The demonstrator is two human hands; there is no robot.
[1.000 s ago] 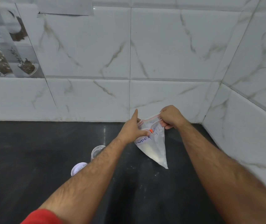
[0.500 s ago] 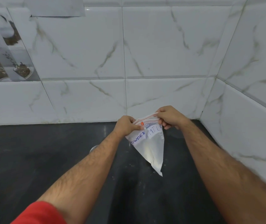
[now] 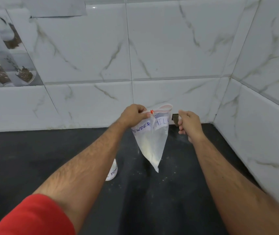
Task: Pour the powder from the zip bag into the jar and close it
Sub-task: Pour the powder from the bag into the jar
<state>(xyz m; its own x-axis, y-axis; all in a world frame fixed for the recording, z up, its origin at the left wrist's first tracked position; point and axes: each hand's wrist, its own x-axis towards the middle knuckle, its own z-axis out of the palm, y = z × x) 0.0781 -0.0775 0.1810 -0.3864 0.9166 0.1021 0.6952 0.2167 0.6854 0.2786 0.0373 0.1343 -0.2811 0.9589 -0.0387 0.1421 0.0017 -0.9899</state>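
Note:
A clear zip bag (image 3: 152, 141) with white powder and a label reading "POWDER MILK" hangs point-down above the black counter. My left hand (image 3: 133, 116) pinches its top left corner beside the orange slider (image 3: 151, 111). The bag's mouth gapes open at the top. My right hand (image 3: 188, 124) hovers just right of the bag, off it, fingers loosely curled and holding nothing. The white jar (image 3: 113, 172), labelled "POW…", stands on the counter, mostly hidden behind my left forearm.
The black counter (image 3: 152, 200) carries specks of spilled powder. White marble-look tiled walls (image 3: 169, 56) close the back and the right side, meeting in a corner near my right hand.
My right hand has let go of the bag's top and moved right. The bag's mouth now stands open, and the bag hangs from my left hand alone.

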